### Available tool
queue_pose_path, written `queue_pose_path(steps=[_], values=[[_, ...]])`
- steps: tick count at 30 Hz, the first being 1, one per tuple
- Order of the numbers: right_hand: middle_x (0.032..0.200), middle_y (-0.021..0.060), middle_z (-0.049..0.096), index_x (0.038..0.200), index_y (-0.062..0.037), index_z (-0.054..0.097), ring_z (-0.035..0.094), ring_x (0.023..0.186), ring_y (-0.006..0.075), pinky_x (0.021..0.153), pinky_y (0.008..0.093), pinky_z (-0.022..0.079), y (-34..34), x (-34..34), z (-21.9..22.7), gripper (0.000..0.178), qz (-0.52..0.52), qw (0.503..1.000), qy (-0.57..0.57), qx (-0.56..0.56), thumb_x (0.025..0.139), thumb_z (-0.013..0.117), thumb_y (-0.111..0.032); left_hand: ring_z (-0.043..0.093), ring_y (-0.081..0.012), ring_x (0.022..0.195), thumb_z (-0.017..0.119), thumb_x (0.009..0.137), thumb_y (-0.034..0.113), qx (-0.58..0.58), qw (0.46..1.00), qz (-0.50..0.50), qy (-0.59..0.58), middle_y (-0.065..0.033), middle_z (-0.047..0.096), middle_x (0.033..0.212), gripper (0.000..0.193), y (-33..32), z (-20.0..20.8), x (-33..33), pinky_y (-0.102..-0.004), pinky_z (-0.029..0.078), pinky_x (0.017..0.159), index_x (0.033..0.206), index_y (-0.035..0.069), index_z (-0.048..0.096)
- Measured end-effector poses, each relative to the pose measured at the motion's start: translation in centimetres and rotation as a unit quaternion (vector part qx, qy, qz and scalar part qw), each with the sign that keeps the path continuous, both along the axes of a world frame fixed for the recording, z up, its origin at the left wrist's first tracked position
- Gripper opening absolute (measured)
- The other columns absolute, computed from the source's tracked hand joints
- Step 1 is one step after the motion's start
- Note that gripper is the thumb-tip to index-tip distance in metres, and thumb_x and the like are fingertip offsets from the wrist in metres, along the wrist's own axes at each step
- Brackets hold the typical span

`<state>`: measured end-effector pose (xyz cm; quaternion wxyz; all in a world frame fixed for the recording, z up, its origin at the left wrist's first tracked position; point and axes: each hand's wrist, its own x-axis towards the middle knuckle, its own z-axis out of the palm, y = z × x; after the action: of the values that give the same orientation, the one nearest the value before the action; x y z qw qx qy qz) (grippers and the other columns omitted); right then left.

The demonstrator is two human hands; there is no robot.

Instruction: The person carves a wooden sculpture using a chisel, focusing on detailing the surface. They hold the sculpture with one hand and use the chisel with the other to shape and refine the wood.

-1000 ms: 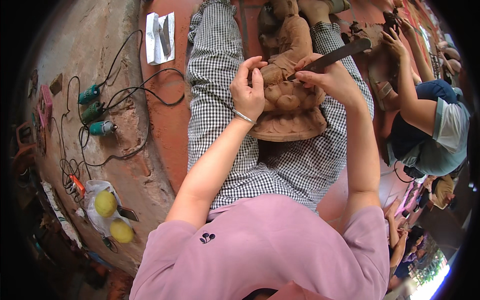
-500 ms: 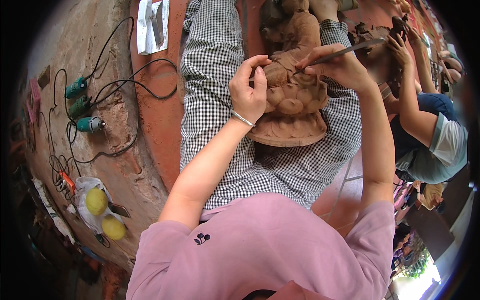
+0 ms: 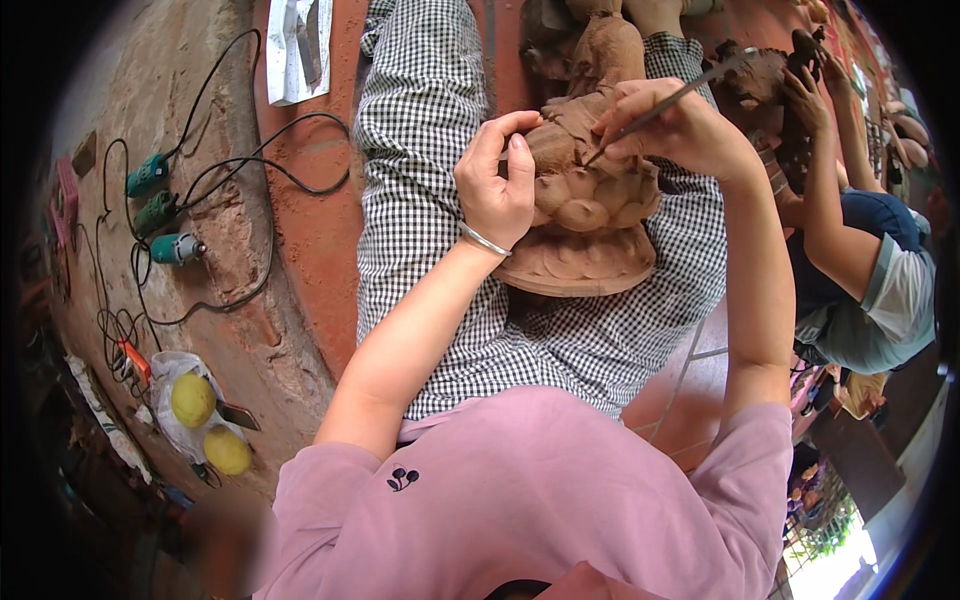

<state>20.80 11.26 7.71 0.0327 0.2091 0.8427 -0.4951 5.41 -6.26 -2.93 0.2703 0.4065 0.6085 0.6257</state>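
Note:
A reddish-brown carved figure (image 3: 607, 52) on a lotus-petal base (image 3: 585, 262) lies between my thighs, its base toward me. I cannot tell whether it is wood or clay. My left hand (image 3: 497, 183) is curled against the figure's left side, thumb raised, a silver bangle at the wrist. In my right hand (image 3: 672, 132) is a long, thin dark carving tool (image 3: 672, 104), pinched like a pen. The tool slants down to the left, and its tip touches the figure just above the petals. My right fingers hide part of the figure's right side.
Several green power tools (image 3: 157, 212) with black cords lie on the worn ledge at left. Nearer are two yellow-green round fruits (image 3: 193, 400) on a plastic bag. White foam (image 3: 299, 55) holding a blade lies at far left. A co-worker (image 3: 850, 250) sits at right, handling another brown carving (image 3: 752, 78).
My right hand has shifted slightly right and the tool stands steeper, its tip a little lower on the figure. My left hand stays almost in place.

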Motion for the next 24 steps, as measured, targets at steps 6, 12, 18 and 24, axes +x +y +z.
queue_pose_path(steps=[6,12,18,24], values=[[0.087,0.0081,0.072,0.093,0.0025,0.074,0.067,0.081,0.0159,0.073,0.0283,0.054,0.1,0.5,-0.4,0.016,-0.051,0.997,-0.04,-0.042,0.08,0.078,-0.004,0.07,-0.0203,0.094,0.048,0.099,0.008,0.008,1.0,0.005,-0.003,-0.0126,0.073,0.103,0.025,0.1,-0.3,0.0,-0.0303,0.054,0.085,0.114,-0.002,0.066],[0.087,0.0067,0.073,0.095,0.0027,0.074,0.067,0.082,0.0142,0.077,0.0284,0.055,-0.7,-0.2,0.3,0.015,-0.084,0.995,-0.046,-0.039,0.083,0.078,-0.005,0.07,-0.0195,0.094,0.048,0.098,0.007,-0.003,1.0,0.013,0.011,-0.0125,0.073,0.103,0.025,0.0,0.2,-0.1,-0.0297,0.054,0.085,0.113,-0.002,0.067],[0.092,0.0078,0.074,0.098,0.0031,0.073,0.069,0.085,0.013,0.078,0.0275,0.056,-0.6,0.8,-0.1,0.016,-0.06,0.997,-0.036,-0.006,0.088,0.075,-0.009,0.07,-0.0199,0.092,0.049,0.098,0.007,0.008,1.0,0.011,0.015,-0.0123,0.073,0.102,0.024,0.1,0.0,0.0,-0.0302,0.054,0.084,0.112,-0.001,0.067],[0.096,0.0093,0.074,0.102,0.0032,0.071,0.069,0.087,0.0128,0.075,0.0262,0.058,-2.4,0.6,0.4,0.021,-0.239,0.961,-0.038,-0.132,0.096,0.069,-0.016,0.07,-0.0249,0.087,0.052,0.095,0.008,0.02,0.999,0.025,-0.003,-0.0126,0.072,0.097,0.022,0.3,0.0,0.2,-0.033,0.055,0.078,0.107,0.001,0.068]])
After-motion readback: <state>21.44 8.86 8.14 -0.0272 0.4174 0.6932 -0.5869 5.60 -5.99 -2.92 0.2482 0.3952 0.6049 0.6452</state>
